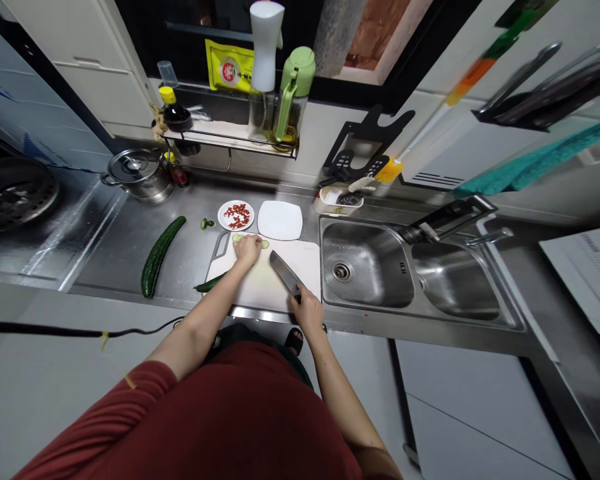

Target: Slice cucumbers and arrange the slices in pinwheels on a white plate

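Red shirt (240, 413) in the head view, with a knife (283, 271) and cucumber slices (265, 245) at the white cutting board (257, 283).
The right hand (307, 310) grips the knife's handle, its blade over the board; the left hand (249, 249) rests among the slices near the far edge, whether grasping any I cannot tell. A cut cucumber piece (211, 283) lies beside the left forearm, a whole cucumber (162, 259) on the steel bench (120, 267) left of the board.

Head-worn view, facing forward and down (quite wide), above the counter (110, 247)
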A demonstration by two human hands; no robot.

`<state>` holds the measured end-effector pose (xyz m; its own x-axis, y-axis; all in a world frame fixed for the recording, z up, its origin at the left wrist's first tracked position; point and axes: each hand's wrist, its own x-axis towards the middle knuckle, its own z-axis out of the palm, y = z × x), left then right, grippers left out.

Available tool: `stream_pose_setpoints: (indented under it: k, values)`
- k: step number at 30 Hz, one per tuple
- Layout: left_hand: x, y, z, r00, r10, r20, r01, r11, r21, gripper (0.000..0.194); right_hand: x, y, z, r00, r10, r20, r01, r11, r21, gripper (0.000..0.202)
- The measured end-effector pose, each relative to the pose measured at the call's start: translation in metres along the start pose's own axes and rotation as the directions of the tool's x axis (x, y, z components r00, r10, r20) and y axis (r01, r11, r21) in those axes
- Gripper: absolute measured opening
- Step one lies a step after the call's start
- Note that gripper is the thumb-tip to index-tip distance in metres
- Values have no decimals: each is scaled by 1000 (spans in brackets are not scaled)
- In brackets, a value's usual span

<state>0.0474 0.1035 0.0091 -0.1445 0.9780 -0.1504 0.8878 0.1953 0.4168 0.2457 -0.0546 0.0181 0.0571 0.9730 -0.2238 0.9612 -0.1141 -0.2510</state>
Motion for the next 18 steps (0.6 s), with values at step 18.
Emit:
stream_pose_setpoints:
  k: [18]
  values:
    - [-84, -71, -40, 970, -4, 244, -45, 980, 194, 59, 6, 3, 6, 998, 33, -47, -28, 994, 105, 41]
